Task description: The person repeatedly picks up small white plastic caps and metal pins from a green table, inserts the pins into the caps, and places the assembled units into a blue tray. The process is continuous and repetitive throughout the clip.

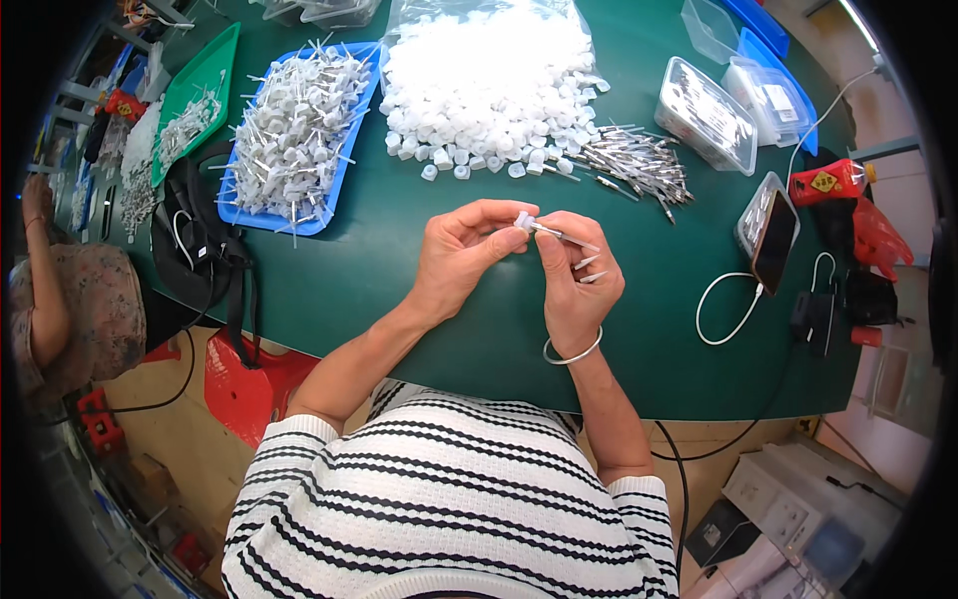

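Over the near part of the green table (479, 329), my two hands meet fingertip to fingertip. My left hand (464, 250) pinches a small translucent white plastic cap (525, 221) between thumb and fingers. In my right hand (582, 280) is a thin metal-and-white rod (549, 232), held between thumb and forefinger with its end at the cap. Several more rods stick out from between the other fingers of that hand. Whether the rod's tip sits inside the cap is too small to tell.
A heap of white caps (489, 90) lies on a plastic bag ahead, beside a pile of loose rods (639, 165). At left, a blue tray (228, 212) holds capped rods. Clear boxes (707, 115), a phone (774, 245) and its cable lie right. Another person's arm (45, 290) shows far left.
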Demonstrator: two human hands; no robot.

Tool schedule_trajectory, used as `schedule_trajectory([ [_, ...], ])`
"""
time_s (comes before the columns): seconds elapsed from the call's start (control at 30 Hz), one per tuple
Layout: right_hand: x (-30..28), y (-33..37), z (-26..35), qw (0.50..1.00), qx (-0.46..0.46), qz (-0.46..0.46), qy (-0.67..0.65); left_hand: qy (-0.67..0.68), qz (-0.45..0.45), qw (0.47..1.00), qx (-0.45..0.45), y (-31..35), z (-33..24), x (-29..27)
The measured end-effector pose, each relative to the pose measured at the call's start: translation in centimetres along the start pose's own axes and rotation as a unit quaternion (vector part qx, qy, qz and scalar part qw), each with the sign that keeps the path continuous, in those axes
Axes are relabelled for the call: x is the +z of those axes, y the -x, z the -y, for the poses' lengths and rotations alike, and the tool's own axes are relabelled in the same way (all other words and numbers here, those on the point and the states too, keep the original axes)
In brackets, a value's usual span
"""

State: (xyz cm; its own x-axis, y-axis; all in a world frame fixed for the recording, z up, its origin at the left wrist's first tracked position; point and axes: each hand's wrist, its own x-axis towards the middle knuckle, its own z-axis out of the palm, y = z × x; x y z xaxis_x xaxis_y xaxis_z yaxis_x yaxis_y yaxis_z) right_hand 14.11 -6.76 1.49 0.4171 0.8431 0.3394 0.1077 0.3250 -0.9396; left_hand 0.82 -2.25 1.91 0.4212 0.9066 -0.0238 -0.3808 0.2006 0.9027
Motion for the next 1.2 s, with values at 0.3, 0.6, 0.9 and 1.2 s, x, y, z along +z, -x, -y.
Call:
schedule_trajectory([
  [0.3,-0.10,-0.01,0.41,1.000,-0.013,-0.003,0.017,0.043,-0.002,0.999,-0.032,-0.11,0.30,0.10],
  [0.6,-0.02,0.09,0.34,0.999,-0.033,-0.009,0.019,0.068,0.014,0.996,-0.049,-0.13,0.48,-0.29],
  [0.9,0.15,0.24,0.44,0.999,-0.008,-0.007,-0.042,0.067,0.005,0.997,-0.041,-0.04,0.30,-0.11],
  [1.2,-0.13,0.35,0.85,0.995,0.041,0.011,-0.090,0.052,0.007,0.998,-0.019,0.04,0.08,-0.05],
])
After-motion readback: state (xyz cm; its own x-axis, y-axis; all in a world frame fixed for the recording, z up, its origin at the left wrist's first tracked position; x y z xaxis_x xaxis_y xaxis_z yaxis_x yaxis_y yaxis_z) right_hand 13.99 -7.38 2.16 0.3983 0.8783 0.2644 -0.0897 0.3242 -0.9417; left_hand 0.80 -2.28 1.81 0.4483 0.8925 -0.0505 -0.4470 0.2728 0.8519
